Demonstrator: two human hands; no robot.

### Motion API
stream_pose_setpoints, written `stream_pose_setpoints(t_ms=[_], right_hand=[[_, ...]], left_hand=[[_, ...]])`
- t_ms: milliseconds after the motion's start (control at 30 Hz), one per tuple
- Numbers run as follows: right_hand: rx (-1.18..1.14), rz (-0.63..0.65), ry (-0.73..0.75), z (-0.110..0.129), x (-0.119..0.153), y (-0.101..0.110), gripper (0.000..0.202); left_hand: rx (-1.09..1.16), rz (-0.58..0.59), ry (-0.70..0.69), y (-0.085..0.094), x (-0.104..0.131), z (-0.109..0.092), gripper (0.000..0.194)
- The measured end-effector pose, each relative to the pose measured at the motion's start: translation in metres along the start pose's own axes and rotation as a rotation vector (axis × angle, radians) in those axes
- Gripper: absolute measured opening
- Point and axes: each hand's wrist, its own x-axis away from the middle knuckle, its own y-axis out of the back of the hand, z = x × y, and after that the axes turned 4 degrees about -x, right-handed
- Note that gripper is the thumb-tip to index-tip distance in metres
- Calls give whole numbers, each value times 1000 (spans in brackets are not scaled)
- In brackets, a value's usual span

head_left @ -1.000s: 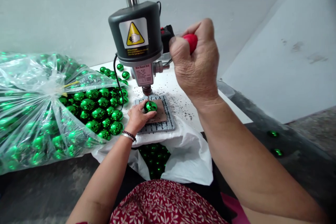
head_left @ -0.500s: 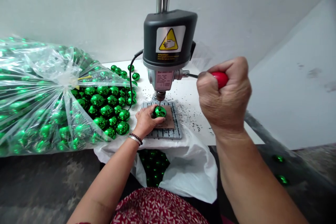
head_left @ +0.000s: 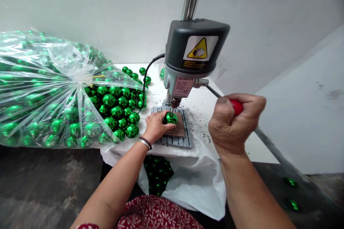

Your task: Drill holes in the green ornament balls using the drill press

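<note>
A small bench drill press (head_left: pixel 197 50) stands before me, grey with a yellow warning label. Under its drill bit, my left hand (head_left: pixel 158 124) grips a shiny green ball (head_left: pixel 171 118) between thumb and fingers, on a brown board (head_left: pixel 178 130) over the slotted metal base (head_left: pixel 185 142). The bit's tip meets the top of the ball; whether it is inside I cannot tell. My right hand (head_left: pixel 235 121) is closed in a fist around the red knob (head_left: pixel 237 107) of the feed lever (head_left: pixel 213 89), which slopes down to the right from the press.
A clear plastic bag (head_left: pixel 80 77) full of green balls lies on the left, with loose balls (head_left: pixel 116 111) beside it. Dark shavings dot the white table (head_left: pixel 200 114). A white bag (head_left: pixel 199 189) holding green balls hangs at the front edge. Two balls (head_left: pixel 292 205) lie on the floor.
My right hand has pulled the lever lower; it was nearly level before. My left hand still holds the ball under the bit. The whole view has shifted and tilted, with the press now farther right.
</note>
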Motion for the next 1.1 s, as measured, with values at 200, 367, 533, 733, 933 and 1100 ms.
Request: stream_pose_setpoints(t_ms=[200,367,533,733,933,1100], right_hand=[[5,-13,-22,-8,17,0,19],[-13,-15,-15,-8,18,-1,19],[-15,19,-31,9,-39,-9,23],[84,141,-252,30,-81,-17,14],[99,126,-301,31,-75,-18,15],[40,115,-262,31,-76,-19,16]], left_hand=[[-90,45,7,1,1,-1,57],[-88,51,9,2,0,-1,58],[5,25,-10,0,-2,0,54],[156,59,-117,14,22,5,49],[10,278,-349,45,56,16,59],[-91,33,-211,71,30,21,41]])
